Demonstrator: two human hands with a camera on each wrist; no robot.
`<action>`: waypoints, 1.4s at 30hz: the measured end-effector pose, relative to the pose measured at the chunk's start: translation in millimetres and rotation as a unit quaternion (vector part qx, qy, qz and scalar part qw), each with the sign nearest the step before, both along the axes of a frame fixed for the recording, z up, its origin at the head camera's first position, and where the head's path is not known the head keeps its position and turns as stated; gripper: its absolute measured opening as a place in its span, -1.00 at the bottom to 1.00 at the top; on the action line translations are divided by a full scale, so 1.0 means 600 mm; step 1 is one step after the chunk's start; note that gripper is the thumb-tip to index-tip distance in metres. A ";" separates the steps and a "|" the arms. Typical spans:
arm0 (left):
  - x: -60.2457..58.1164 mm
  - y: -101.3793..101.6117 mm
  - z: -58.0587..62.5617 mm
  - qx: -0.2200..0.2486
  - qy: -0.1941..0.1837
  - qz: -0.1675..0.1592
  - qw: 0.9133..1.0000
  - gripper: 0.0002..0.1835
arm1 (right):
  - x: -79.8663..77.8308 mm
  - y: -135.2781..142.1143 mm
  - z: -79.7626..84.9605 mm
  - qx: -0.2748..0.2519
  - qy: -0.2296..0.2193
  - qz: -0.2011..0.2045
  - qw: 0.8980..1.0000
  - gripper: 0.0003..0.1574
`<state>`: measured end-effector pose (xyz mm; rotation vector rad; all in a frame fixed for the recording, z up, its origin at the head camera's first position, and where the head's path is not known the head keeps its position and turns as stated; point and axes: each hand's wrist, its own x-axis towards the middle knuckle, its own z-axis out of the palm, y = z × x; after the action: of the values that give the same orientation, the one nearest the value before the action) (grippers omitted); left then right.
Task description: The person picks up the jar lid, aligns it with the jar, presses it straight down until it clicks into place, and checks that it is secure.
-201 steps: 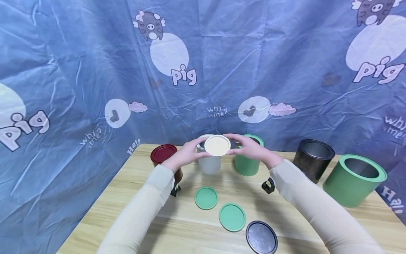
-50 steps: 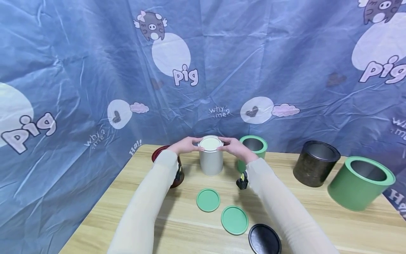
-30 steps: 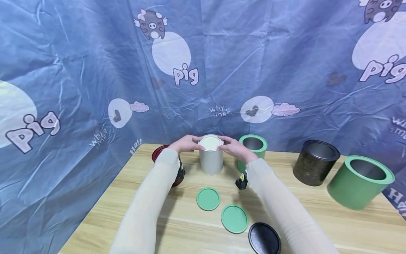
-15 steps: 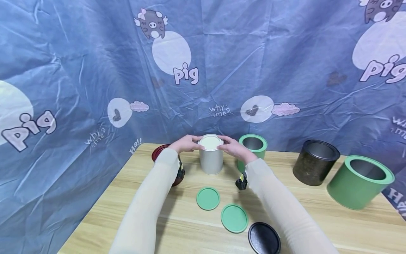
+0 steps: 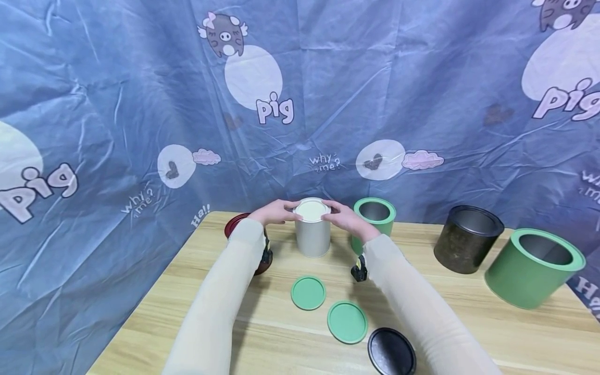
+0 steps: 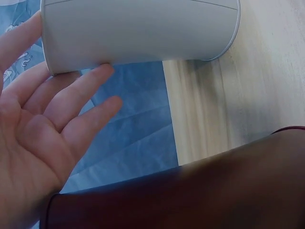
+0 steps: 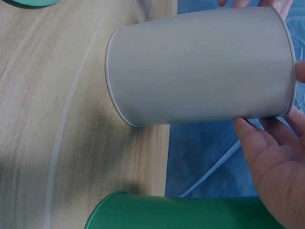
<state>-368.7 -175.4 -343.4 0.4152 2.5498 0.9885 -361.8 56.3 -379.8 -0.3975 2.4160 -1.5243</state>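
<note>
A white can (image 5: pixel 313 240) stands upright near the back edge of the table, with a white lid (image 5: pixel 311 210) on its top. My left hand (image 5: pixel 275 212) has thumb and index finger round the left side of the lid's edge, and my right hand (image 5: pixel 345 217) mirrors it on the right. In the left wrist view, the lower fingers of the left hand (image 6: pixel 43 124) spread along the white can's side (image 6: pixel 143 33). From the right wrist, fingers of the right hand (image 7: pixel 276 162) touch the can (image 7: pixel 200 67) near its rim; the lid's top is hidden there.
A dark red can (image 5: pixel 263 264), partly behind the left forearm, stands left. Rightward are a green can (image 5: pixel 384 225), a black can (image 5: pixel 465 245) and a larger green can (image 5: pixel 525 276). Two green lids (image 5: pixel 308 292) and a black lid (image 5: pixel 391 351) lie in front.
Since the oldest frame, the white lid, then held tilted in the air by both hands, has come down onto the white can. Over the last second both hands stay at its edge with hardly any movement.
</note>
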 end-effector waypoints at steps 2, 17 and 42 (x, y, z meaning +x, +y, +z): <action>0.000 0.001 0.001 -0.004 0.003 -0.001 1.000 -0.28 | 0.000 0.001 0.001 0.001 0.000 -0.004 1.000 -0.19; -0.004 0.000 0.006 -0.024 0.005 -0.011 1.000 -0.28 | 0.002 0.004 0.004 0.007 0.002 -0.008 1.000 -0.19; -0.001 0.002 0.005 0.007 -0.015 0.001 1.000 -0.30 | 0.008 -0.004 -0.002 -0.032 -0.009 -0.013 0.999 -0.21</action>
<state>-369.1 -174.3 -340.5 0.3993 2.5187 1.0057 -357.2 54.1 -380.9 -0.3654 2.3721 -1.6126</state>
